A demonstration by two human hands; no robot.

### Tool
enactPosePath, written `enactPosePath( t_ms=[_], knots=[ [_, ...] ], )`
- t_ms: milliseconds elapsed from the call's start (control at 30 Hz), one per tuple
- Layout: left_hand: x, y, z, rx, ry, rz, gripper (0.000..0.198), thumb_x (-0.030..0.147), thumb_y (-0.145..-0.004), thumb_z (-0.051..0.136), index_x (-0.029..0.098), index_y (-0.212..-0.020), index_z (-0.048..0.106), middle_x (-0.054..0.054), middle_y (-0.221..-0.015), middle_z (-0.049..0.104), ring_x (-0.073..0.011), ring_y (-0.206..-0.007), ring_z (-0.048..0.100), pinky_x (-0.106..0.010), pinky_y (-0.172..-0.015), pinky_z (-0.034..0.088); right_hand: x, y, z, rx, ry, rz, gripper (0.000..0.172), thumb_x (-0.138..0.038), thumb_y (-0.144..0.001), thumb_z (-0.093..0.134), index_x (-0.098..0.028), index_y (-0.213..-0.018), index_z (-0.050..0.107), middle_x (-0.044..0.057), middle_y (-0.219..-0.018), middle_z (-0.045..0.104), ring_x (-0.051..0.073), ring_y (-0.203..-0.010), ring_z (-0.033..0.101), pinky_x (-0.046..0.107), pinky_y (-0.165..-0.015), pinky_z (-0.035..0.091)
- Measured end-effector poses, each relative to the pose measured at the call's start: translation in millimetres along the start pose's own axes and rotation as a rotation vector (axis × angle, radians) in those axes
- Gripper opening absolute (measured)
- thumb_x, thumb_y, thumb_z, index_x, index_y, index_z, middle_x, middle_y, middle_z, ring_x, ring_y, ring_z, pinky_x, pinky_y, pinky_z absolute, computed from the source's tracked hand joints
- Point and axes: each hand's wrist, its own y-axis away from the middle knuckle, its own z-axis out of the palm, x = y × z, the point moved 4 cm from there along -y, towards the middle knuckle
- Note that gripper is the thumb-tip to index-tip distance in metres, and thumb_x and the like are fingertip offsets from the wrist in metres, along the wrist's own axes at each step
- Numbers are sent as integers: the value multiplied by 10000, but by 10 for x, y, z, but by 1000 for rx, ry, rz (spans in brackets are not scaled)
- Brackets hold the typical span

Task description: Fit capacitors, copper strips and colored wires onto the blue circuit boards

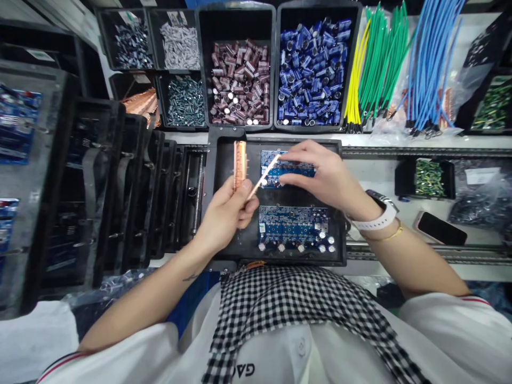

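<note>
My left hand (228, 210) is closed around copper strips. One copper strip (240, 162) with small pins along its edge stands up from the fist, and a thinner-looking strip (264, 176) slants up to the right from the fingers. My right hand (320, 170) has thumb and index finger apart over the upper blue circuit board (269, 160); the index fingertip is at the slanted strip's upper end, and I cannot tell whether they touch. Below lies a second blue circuit board (292, 224) with several round capacitors along its lower and right edges. Both boards sit in a black tray (232, 248).
Behind the tray stand bins of brown capacitors (240, 74) and blue capacitors (312, 69), with smaller parts bins (186, 101) beside them. Green wires (384, 58) and blue wires (434, 64) hang at right. A phone (440, 228) lies at right; black racked trays (132, 192) fill the left.
</note>
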Motion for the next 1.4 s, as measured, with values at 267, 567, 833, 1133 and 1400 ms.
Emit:
enactPosePath(
  t_ms=[267,567,833,1133,1400],
  knots=[
    [-49,10,-43,34,-2,46,321,475,-926,614,172,-1019,563,14,-753,518,-71,-533,487,-152,-422,406,-214,39,-78,202,-258,139,259,-422,-1018,464,-251,-985,657,30,-1000,684,134,-843,677,307,-775,558],
    [-178,49,-229,71,-106,-57,321,435,-904,656,186,-901,453,65,-569,494,-22,-385,247,-131,-369,144,69,60,256,-84,407,-95,266,-159,-988,469,-192,-979,732,81,-920,658,215,-900,598,370,-811,482],
    [-205,140,-225,70,-164,41,305,424,-948,603,187,-915,414,37,-646,590,-25,-423,299,-124,-398,201,80,55,222,-85,477,-92,257,-136,-952,520,-219,-915,761,74,-924,686,263,-987,587,447,-867,447],
    [-170,265,55,7,-158,216,292,476,-977,544,193,-1006,477,-64,-947,693,-138,-721,667,-239,-620,554,-469,391,182,116,-560,154,191,-351,-995,534,-229,-925,662,29,-1107,700,146,-934,686,327,-813,569],
    [-298,414,-217,101,-521,166,279,438,-997,515,174,-999,603,44,-623,524,-58,-437,396,-168,-396,307,-423,882,442,-184,315,-70,261,-147,-999,452,-163,-1165,652,87,-1044,616,172,-873,599,301,-727,497]
  ],
)
